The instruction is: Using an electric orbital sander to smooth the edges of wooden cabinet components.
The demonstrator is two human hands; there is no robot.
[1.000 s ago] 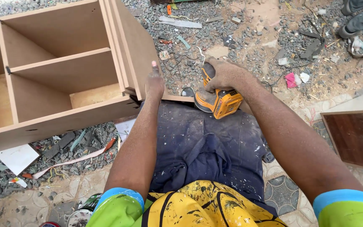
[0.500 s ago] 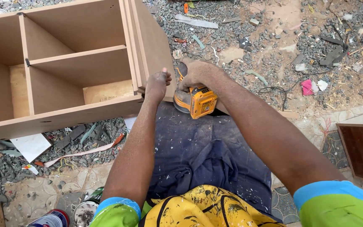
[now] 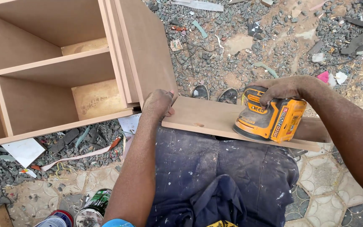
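Sanding a board on the lap

Wood cabinet point(image 3: 59, 71) stands on the far left, open at the front, with one shelf across it and one upright wall inside. Two cans point(image 3: 91, 206) sit on the near left by the patterned floor tiles point(image 3: 328, 185).

One flat wooden board point(image 3: 206, 117) lies across the person's lap, over dark blue work trousers point(image 3: 223, 168). Its left end is just beside the cabinet's side.

One left hand point(image 3: 158, 104) rests on the left end of the board. The fingers are curled and press down to hold it there.

One orange and black sander point(image 3: 269, 120) sits flat on the right part of the board. One right hand point(image 3: 280, 87) is closed over the top of the sander and grips it.

Two shoe tips point(image 3: 215, 93) peek out past the far edge of the board, on the grey gravel point(image 3: 240, 38).

It looks like the sanding step is going on now. A good next move would be to slide the sander along the board, keeping it flat, while the left hand holds the board tight so it does not slip off the lap
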